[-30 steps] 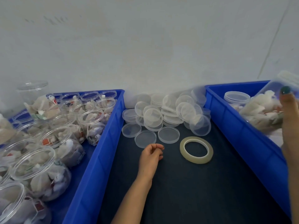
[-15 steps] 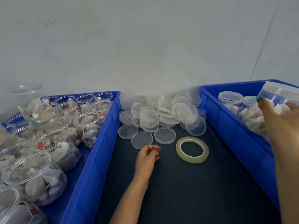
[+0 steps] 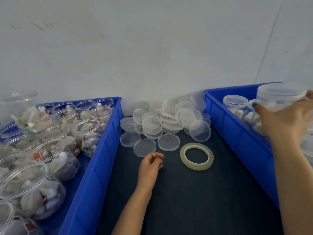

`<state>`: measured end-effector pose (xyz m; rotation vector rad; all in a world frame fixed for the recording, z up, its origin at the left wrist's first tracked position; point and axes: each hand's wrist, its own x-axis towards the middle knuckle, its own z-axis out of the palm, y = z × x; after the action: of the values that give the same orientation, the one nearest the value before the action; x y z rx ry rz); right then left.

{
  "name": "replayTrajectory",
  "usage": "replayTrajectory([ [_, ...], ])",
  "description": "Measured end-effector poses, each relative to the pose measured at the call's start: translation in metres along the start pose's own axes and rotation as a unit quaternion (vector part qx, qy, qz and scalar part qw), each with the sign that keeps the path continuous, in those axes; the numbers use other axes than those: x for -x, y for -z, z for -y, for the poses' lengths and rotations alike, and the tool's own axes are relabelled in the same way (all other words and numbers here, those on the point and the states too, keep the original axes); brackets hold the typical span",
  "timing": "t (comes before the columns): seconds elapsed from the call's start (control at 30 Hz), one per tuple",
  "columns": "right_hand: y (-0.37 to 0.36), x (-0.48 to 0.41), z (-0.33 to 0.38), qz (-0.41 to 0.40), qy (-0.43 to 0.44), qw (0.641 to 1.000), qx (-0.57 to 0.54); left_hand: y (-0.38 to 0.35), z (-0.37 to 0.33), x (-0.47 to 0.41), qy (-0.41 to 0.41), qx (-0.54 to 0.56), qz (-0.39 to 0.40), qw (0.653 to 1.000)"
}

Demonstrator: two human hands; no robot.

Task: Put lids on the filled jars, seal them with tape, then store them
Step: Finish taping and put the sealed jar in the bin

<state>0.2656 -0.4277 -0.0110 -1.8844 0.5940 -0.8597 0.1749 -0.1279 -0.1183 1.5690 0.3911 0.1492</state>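
My right hand grips a lidded clear jar of white packets, held upright over the right blue bin. That bin holds other lidded jars. My left hand rests on the dark mat, fingers loosely curled and holding nothing, just below a flat lid. A pile of clear lids lies at the back of the mat. A roll of clear tape lies flat to the right of my left hand. The left blue bin holds several open filled jars.
A pale wall rises right behind the bins and the lid pile. An empty clear jar stands at the far left behind the left bin. The two bins' walls border the mat on both sides.
My right hand has turned the lidded jar upright and carried it farther back over the right bin. My left hand has stayed put on the mat.
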Motion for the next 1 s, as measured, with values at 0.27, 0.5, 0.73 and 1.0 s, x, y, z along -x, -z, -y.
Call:
replayTrajectory([
  [0.27, -0.007, 0.018, 0.001, 0.078, -0.021, 0.990, 0.112, 0.001, 0.000, 0.001, 0.003, -0.009, -0.003, 1.000],
  [0.5, -0.006, 0.022, 0.002, 0.175, -0.013, 0.952, 0.249, 0.001, 0.001, 0.001, 0.002, -0.016, -0.004, 1.000],
  [0.73, -0.010, 0.027, -0.005, 0.207, 0.070, 0.902, 0.371, 0.002, 0.001, 0.006, -0.082, -0.103, -0.032, 0.991],
  [1.0, -0.014, 0.034, -0.005, 0.209, 0.176, 0.839, 0.471, 0.066, -0.056, 0.074, -0.427, -0.479, -0.217, 0.736],
])
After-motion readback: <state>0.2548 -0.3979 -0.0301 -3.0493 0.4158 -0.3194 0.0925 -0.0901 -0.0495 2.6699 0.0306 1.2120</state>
